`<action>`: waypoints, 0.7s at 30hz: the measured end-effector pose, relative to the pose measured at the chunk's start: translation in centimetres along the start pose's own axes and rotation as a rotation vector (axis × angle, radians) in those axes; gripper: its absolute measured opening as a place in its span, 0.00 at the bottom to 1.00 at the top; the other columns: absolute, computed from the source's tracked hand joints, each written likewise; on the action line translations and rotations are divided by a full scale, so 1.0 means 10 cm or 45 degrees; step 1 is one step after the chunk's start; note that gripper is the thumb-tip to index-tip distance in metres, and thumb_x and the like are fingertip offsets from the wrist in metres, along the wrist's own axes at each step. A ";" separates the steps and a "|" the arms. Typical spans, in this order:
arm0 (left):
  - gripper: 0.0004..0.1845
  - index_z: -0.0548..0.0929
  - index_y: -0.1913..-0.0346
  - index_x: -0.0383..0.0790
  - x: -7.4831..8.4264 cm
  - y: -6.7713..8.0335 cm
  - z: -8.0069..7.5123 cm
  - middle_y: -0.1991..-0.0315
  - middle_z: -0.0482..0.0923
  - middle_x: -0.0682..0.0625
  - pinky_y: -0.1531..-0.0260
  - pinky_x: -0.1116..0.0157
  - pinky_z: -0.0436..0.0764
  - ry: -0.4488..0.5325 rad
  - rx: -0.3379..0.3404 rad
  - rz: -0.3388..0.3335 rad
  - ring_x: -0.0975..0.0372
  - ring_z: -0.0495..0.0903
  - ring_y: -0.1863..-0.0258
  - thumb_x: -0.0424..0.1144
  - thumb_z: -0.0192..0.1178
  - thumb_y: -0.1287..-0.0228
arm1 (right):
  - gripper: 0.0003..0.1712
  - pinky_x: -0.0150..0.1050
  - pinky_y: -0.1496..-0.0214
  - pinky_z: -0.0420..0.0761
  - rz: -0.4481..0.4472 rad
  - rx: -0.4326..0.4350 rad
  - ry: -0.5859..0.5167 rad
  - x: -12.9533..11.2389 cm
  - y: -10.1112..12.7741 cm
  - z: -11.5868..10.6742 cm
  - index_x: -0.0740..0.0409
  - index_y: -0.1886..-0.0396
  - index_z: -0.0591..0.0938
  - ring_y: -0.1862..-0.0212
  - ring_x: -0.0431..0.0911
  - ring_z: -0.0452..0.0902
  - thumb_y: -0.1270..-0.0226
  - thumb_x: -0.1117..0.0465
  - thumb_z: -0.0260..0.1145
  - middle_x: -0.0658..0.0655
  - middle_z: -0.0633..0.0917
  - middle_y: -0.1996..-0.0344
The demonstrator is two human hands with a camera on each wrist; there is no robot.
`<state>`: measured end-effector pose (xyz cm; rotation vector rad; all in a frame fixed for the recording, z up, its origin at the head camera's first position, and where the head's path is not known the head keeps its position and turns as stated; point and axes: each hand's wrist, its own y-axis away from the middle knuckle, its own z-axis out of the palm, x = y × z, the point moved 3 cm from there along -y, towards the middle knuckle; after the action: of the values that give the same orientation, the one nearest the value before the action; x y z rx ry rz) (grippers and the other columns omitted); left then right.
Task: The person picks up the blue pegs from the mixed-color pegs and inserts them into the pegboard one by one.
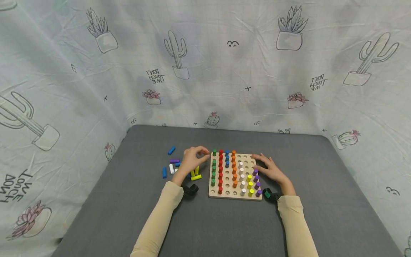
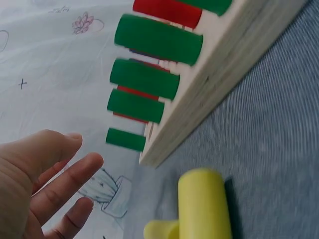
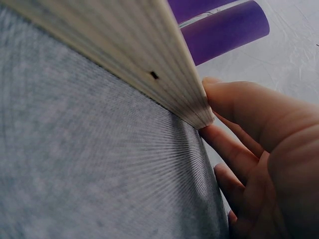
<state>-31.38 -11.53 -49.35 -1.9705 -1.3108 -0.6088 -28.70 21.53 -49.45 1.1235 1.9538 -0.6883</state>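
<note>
The wooden pegboard [image 1: 236, 194] is steadied mid-frame by the flat, relaxed right hand [image 1: 271, 170]; the left hand [image 1: 192, 160], fingers loose and empty, is held beside the green pegs [image 1: 213, 167].

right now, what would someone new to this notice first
The wooden pegboard in the middle of the grey table stands out, with upright pegs in single-colour columns: green pegs at its left edge, then red, blue, orange, white, yellow and purple. The left hand hovers open by the board's far left corner, above loose pegs such as a yellow peg. The right hand rests its fingers against the board's right edge.
</note>
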 end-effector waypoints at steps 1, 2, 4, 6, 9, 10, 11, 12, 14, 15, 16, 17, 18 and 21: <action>0.07 0.83 0.60 0.51 -0.01 0.01 -0.01 0.64 0.83 0.58 0.43 0.47 0.57 0.000 0.001 0.001 0.60 0.75 0.61 0.46 0.61 0.39 | 0.27 0.66 0.36 0.26 0.000 -0.001 0.002 0.00 0.00 0.00 0.71 0.36 0.64 0.30 0.70 0.36 0.34 0.68 0.57 0.73 0.63 0.36; 0.07 0.83 0.60 0.49 -0.02 0.01 -0.03 0.64 0.83 0.57 0.44 0.47 0.56 0.005 0.004 0.004 0.59 0.75 0.61 0.45 0.61 0.39 | 0.27 0.66 0.35 0.26 0.000 -0.003 0.002 0.01 0.00 0.00 0.71 0.36 0.64 0.30 0.70 0.36 0.34 0.68 0.57 0.73 0.63 0.36; 0.08 0.83 0.60 0.48 -0.05 0.02 -0.07 0.63 0.83 0.57 0.44 0.46 0.56 0.004 0.011 0.001 0.58 0.75 0.60 0.45 0.61 0.39 | 0.28 0.66 0.35 0.26 0.002 -0.005 -0.001 0.01 0.00 -0.01 0.70 0.36 0.64 0.30 0.70 0.35 0.33 0.67 0.57 0.73 0.63 0.36; 0.09 0.83 0.59 0.47 -0.07 0.02 -0.10 0.63 0.83 0.56 0.44 0.46 0.56 0.002 0.018 -0.004 0.58 0.75 0.60 0.45 0.61 0.39 | 0.28 0.66 0.35 0.26 0.002 -0.004 -0.004 0.02 0.00 -0.01 0.70 0.36 0.64 0.30 0.70 0.35 0.33 0.67 0.57 0.73 0.63 0.36; 0.10 0.83 0.58 0.45 -0.10 0.04 -0.16 0.62 0.83 0.55 0.44 0.46 0.57 0.001 0.023 -0.003 0.57 0.75 0.59 0.45 0.61 0.38 | 0.27 0.66 0.35 0.26 -0.002 0.000 -0.009 0.02 0.00 -0.01 0.71 0.36 0.64 0.30 0.70 0.36 0.33 0.67 0.57 0.73 0.63 0.36; 0.10 0.83 0.58 0.45 -0.11 0.04 -0.18 0.62 0.83 0.55 0.45 0.47 0.57 -0.001 0.023 -0.005 0.57 0.76 0.59 0.45 0.61 0.38 | 0.27 0.66 0.36 0.26 -0.004 0.000 -0.010 0.02 0.00 -0.01 0.71 0.36 0.64 0.30 0.70 0.36 0.33 0.68 0.57 0.73 0.63 0.36; 0.10 0.83 0.58 0.45 -0.13 0.05 -0.20 0.62 0.83 0.55 0.45 0.47 0.58 -0.006 0.025 -0.003 0.57 0.76 0.59 0.45 0.61 0.38 | 0.27 0.66 0.36 0.26 -0.003 0.000 -0.010 0.02 0.00 -0.01 0.71 0.36 0.64 0.30 0.70 0.36 0.34 0.68 0.57 0.73 0.63 0.36; 0.10 0.83 0.58 0.45 -0.14 0.05 -0.22 0.62 0.83 0.54 0.46 0.48 0.59 -0.008 0.025 -0.005 0.57 0.76 0.59 0.45 0.61 0.38 | 0.28 0.66 0.36 0.26 -0.002 -0.001 -0.010 0.02 0.01 -0.01 0.71 0.36 0.64 0.30 0.70 0.36 0.34 0.68 0.57 0.73 0.63 0.36; 0.09 0.83 0.58 0.46 -0.17 0.07 -0.26 0.62 0.83 0.54 0.47 0.49 0.60 -0.020 0.029 -0.013 0.57 0.76 0.59 0.45 0.61 0.38 | 0.28 0.66 0.35 0.26 0.003 -0.006 -0.006 0.01 0.01 -0.01 0.71 0.36 0.64 0.30 0.70 0.35 0.33 0.67 0.57 0.73 0.62 0.35; 0.09 0.83 0.59 0.46 -0.19 0.07 -0.27 0.62 0.83 0.54 0.47 0.50 0.61 -0.021 0.031 -0.022 0.57 0.76 0.59 0.45 0.61 0.38 | 0.28 0.66 0.35 0.26 0.006 -0.007 -0.003 0.01 0.01 -0.01 0.70 0.36 0.64 0.30 0.70 0.35 0.33 0.67 0.57 0.73 0.62 0.35; 0.09 0.83 0.59 0.47 -0.21 0.07 -0.29 0.62 0.83 0.54 0.48 0.51 0.63 -0.022 0.032 -0.030 0.57 0.76 0.59 0.45 0.61 0.38 | 0.28 0.66 0.35 0.26 0.007 -0.007 -0.001 0.01 0.01 -0.01 0.70 0.36 0.64 0.30 0.70 0.36 0.33 0.67 0.57 0.73 0.62 0.35; 0.09 0.83 0.58 0.46 -0.23 0.08 -0.31 0.61 0.83 0.54 0.48 0.51 0.65 -0.017 0.031 -0.032 0.57 0.76 0.59 0.45 0.61 0.38 | 0.28 0.66 0.35 0.26 0.008 -0.004 0.001 0.01 0.01 0.00 0.70 0.36 0.64 0.30 0.70 0.36 0.33 0.67 0.57 0.73 0.62 0.35; 0.10 0.83 0.58 0.45 -0.25 0.08 -0.33 0.61 0.83 0.53 0.48 0.50 0.63 -0.020 0.033 -0.037 0.57 0.76 0.59 0.45 0.61 0.38 | 0.28 0.65 0.35 0.26 0.008 -0.001 0.002 0.02 0.00 0.00 0.70 0.35 0.64 0.30 0.70 0.36 0.33 0.67 0.57 0.72 0.62 0.35; 0.10 0.83 0.59 0.45 -0.30 0.08 -0.38 0.62 0.83 0.54 0.46 0.48 0.61 -0.043 0.039 -0.049 0.58 0.76 0.60 0.44 0.61 0.39 | 0.27 0.66 0.36 0.26 -0.003 0.015 0.000 0.10 -0.01 0.01 0.70 0.36 0.65 0.30 0.70 0.36 0.34 0.68 0.57 0.73 0.63 0.35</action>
<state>-31.81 -16.43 -49.19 -1.9424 -1.3737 -0.5734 -29.09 21.84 -50.32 1.1282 1.9535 -0.7021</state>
